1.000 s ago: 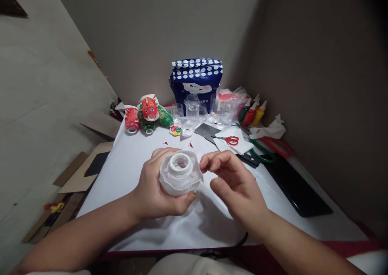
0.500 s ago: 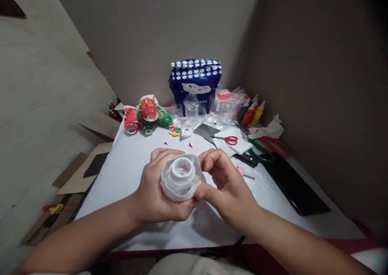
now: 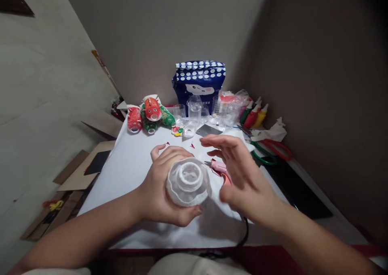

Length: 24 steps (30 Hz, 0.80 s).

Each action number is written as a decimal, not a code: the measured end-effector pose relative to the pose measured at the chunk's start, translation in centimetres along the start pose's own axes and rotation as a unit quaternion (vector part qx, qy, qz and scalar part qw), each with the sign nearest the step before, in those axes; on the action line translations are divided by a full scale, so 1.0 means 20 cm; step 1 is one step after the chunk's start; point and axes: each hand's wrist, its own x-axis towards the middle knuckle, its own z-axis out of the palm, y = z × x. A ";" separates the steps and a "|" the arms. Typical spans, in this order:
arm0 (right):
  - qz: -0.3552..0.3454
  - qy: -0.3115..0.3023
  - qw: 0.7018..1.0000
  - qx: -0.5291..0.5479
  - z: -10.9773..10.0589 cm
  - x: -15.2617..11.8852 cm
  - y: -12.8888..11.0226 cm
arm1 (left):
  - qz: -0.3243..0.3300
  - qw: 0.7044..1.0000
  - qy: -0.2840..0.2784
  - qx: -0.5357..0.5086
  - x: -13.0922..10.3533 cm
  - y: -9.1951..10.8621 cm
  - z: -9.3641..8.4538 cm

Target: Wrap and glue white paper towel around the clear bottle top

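Note:
My left hand point(image 3: 165, 190) is wrapped round a translucent plastic bottle point(image 3: 190, 177), its white threaded mouth facing up toward me. A thin, pale, wavy-edged layer surrounds the neck; I cannot tell its material. To the right, my right hand point(image 3: 242, 178) hovers open, fingers stretched and thumb apart, not touching the bottle. Behind its fingers lies a pink tool with a metal tip point(image 3: 217, 166), partly hidden, which looks like a glue gun. Two small red scraps point(image 3: 192, 146) lie on the white table covering point(image 3: 130, 161) beyond the bottle.
Red and green fish-like figures point(image 3: 152, 109) stand at the back left. A blue bag point(image 3: 198, 85), clear plastic cups point(image 3: 194, 109) and paint bottles point(image 3: 252, 116) line the back. At right are red-and-green-handled scissors point(image 3: 276, 149) and a black flat slab point(image 3: 291, 190).
My right hand has let go of the bottle's edge and opened out to the right. The bottle in my left hand has shifted slightly right and down. The pink tool has come into view.

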 end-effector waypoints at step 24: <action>0.030 -0.147 0.989 0.005 -0.03 0.06 0.04 | -0.083 0.988 -0.076 0.102 0.01 0.08 -0.07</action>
